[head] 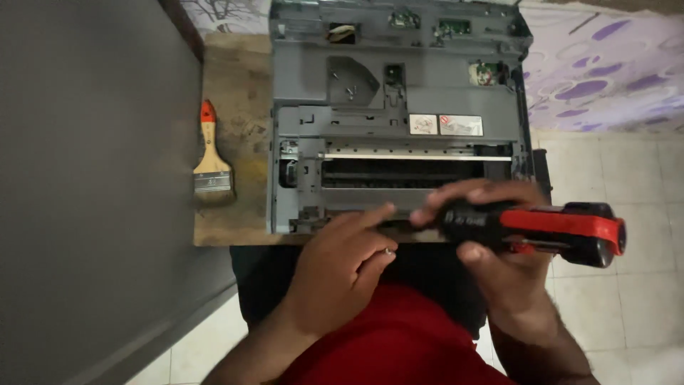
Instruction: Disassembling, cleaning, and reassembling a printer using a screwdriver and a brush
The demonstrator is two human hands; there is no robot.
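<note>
Two hands work at the near edge of an opened grey printer (395,107). Right hand (499,242) grips a red-black screwdriver (548,228); left hand (342,264) pinches a small screw (388,251). Covers are already off; a paintbrush (211,160) lies far left on the counter (235,85).

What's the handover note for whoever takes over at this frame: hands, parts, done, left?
Left hand: pinches a small screw, index finger on the front edge of the grey printer chassis.
Right hand: grips a black and red screwdriver, lying sideways.
Chassis sits opened on a wooden board; paintbrush lies to its left.
Done: cover is off, one screw out.
Left: remaining screws can't be counted from here.
</note>
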